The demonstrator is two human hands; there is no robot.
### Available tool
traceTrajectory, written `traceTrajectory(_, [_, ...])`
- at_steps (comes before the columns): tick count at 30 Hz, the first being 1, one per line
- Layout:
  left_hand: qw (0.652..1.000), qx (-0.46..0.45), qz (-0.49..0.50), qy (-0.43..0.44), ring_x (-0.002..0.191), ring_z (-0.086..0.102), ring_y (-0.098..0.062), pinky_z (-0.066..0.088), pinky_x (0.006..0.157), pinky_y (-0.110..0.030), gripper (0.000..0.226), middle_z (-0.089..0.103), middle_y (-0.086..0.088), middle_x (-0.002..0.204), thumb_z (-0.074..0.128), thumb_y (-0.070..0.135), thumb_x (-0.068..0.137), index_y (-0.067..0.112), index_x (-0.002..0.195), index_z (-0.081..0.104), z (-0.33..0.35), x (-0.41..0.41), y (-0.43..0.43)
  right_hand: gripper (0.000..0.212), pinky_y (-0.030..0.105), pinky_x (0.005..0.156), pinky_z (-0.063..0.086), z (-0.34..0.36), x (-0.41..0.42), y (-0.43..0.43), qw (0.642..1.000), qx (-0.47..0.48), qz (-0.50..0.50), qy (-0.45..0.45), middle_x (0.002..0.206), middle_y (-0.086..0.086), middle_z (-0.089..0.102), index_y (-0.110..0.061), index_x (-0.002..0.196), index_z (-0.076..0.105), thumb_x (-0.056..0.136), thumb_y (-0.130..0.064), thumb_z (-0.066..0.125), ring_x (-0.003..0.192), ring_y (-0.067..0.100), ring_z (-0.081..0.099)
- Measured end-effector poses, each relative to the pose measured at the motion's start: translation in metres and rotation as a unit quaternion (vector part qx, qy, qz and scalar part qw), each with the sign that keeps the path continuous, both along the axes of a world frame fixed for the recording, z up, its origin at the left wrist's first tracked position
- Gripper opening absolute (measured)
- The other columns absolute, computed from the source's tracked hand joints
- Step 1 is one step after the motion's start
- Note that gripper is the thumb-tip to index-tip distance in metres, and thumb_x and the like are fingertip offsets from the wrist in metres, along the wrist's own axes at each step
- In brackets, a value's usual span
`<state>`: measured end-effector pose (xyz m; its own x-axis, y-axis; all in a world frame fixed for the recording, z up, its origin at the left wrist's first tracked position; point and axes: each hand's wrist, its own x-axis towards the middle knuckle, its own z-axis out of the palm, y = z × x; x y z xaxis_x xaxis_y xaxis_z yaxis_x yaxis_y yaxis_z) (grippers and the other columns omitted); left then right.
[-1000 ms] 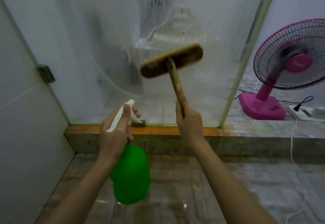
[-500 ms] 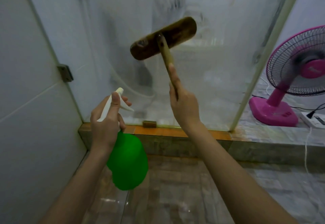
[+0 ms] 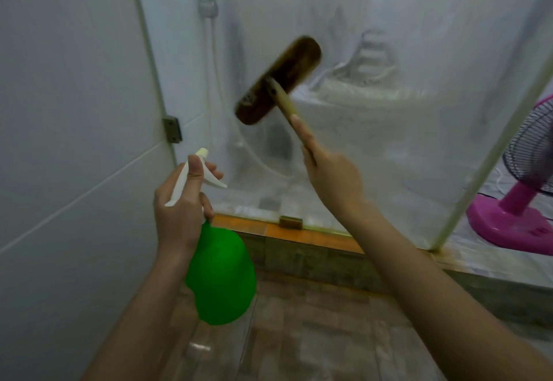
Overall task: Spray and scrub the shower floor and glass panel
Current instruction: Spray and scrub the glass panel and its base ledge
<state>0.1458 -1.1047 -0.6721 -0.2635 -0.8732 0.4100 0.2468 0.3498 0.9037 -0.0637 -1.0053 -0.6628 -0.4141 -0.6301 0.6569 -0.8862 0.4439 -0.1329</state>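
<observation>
i hold the brush (image 3: 278,79) up at the glass panel (image 3: 419,51), seemingly touching it, head tilted and blurred. my right hand (image 3: 332,177) is wrapped round the lower handle (image 3: 285,105), forefinger laid along it. a good hold, i judge: the wood looks stiff and light, but likely slick when wet. my left hand (image 3: 179,210) is curled round the neck of the green spray bottle (image 3: 221,276), thumb on top, a finger by the trigger (image 3: 214,181). plastic; how full, i cannot tell.

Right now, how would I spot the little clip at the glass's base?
Follow the big cloudy glass panel down to the orange sill. The clip is the small brown block on its bottom edge, unlike the grey bracket higher up by the wall.
</observation>
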Motion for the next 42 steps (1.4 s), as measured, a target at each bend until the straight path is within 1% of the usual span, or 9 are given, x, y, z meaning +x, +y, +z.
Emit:
traceTrajectory(5, [1.0,0.002,0.026,0.005,0.042,0.047,-0.011,0.041,0.043,-0.023,0.034,0.077,0.011,0.08,0.046,0.042,0.106,0.03,0.087,0.071,0.001,0.014,-0.012,0.07,0.018,0.032,0.011,-0.044,-0.001,0.065,0.997,-0.002,-0.026,-0.066,0.048,-0.008,0.03,-0.035,0.151,0.012,0.098,-0.016,0.053,0.033,0.006,0.023])
traceTrajectory(11, [0.999,0.012,0.046,-0.009,0.042,0.046,-0.012,0.044,0.052,-0.033,0.041,0.077,0.008,0.084,0.043,0.047,0.106,0.024,0.087,0.071,-0.006,0.017,-0.021,0.059,0.045,0.06,0.054,0.086,0.04,-0.096,0.998,-0.01,0.068,0.011,0.072,0.007,0.052,-0.04,0.152,0.006,0.104,-0.021,0.034,0.062,0.032,0.06])
traceTrajectory(15, [0.998,0.03,0.053,-0.002,0.043,0.046,-0.01,0.044,0.055,-0.034,0.04,0.076,0.013,0.083,0.042,0.048,0.105,0.027,0.088,0.071,-0.011,0.021,-0.025,0.067,0.042,0.052,0.052,0.057,0.027,-0.076,0.998,0.009,0.063,0.015,0.066,0.007,0.053,-0.042,0.152,0.006,0.101,-0.016,0.04,0.052,0.028,0.056])
traceTrajectory(19, [0.999,0.016,0.047,-0.007,0.04,0.045,-0.006,0.041,0.046,-0.025,0.036,0.075,0.017,0.079,0.042,0.049,0.102,0.03,0.089,0.07,-0.013,0.028,-0.027,0.082,0.026,0.03,0.024,-0.039,0.007,0.026,0.999,0.04,0.017,-0.015,0.049,-0.003,0.037,-0.039,0.151,0.003,0.096,-0.013,0.057,0.031,0.016,0.037])
traceTrajectory(27, [0.996,-0.004,0.072,-0.05,0.049,0.05,-0.023,0.047,0.057,-0.039,0.039,0.071,-0.011,0.081,0.041,0.052,0.104,0.051,0.08,0.072,-0.041,0.029,-0.035,0.071,0.025,0.035,0.018,0.015,0.049,-0.104,0.992,0.11,0.043,0.033,0.054,-0.003,0.03,-0.043,0.15,-0.005,0.102,-0.014,0.039,0.037,0.015,0.031])
traceTrajectory(32, [0.996,0.01,0.064,-0.057,0.046,0.048,-0.018,0.044,0.055,-0.034,0.037,0.071,0.0,0.073,0.042,0.051,0.102,0.057,0.08,0.072,-0.053,0.031,-0.039,0.094,0.017,0.034,0.002,-0.067,0.018,-0.008,0.992,0.127,-0.008,-0.009,0.052,-0.012,0.019,-0.04,0.152,0.01,0.085,-0.011,0.069,0.034,0.002,0.012])
traceTrajectory(36, [0.997,0.016,0.043,-0.055,0.042,0.047,-0.013,0.043,0.054,-0.032,0.036,0.069,-0.023,0.081,0.045,0.05,0.104,0.053,0.082,0.073,-0.064,0.03,-0.04,0.091,0.024,0.033,0.026,-0.11,0.02,0.035,0.983,0.141,-0.028,-0.113,0.055,-0.005,0.042,-0.056,0.141,-0.02,0.098,-0.02,0.052,0.036,0.013,0.038])
traceTrajectory(39, [0.997,0.027,0.041,-0.056,0.04,0.047,-0.009,0.044,0.053,-0.031,0.032,0.069,0.008,0.069,0.047,0.053,0.101,0.055,0.083,0.073,-0.067,0.03,-0.039,0.078,0.031,0.042,0.035,-0.09,0.04,-0.042,0.987,0.144,0.037,-0.055,0.065,0.002,0.05,-0.052,0.144,-0.016,0.101,-0.018,0.041,0.048,0.022,0.049])
traceTrajectory(42, [0.996,0.026,0.052,-0.066,0.04,0.047,-0.007,0.044,0.05,-0.029,0.036,0.066,0.015,0.063,0.045,0.048,0.102,0.058,0.08,0.072,-0.07,0.028,-0.037,0.072,0.03,0.04,0.037,-0.073,0.053,-0.097,0.976,0.205,0.073,-0.029,0.059,-0.001,0.038,-0.045,0.15,-0.005,0.101,-0.015,0.04,0.043,0.019,0.042])
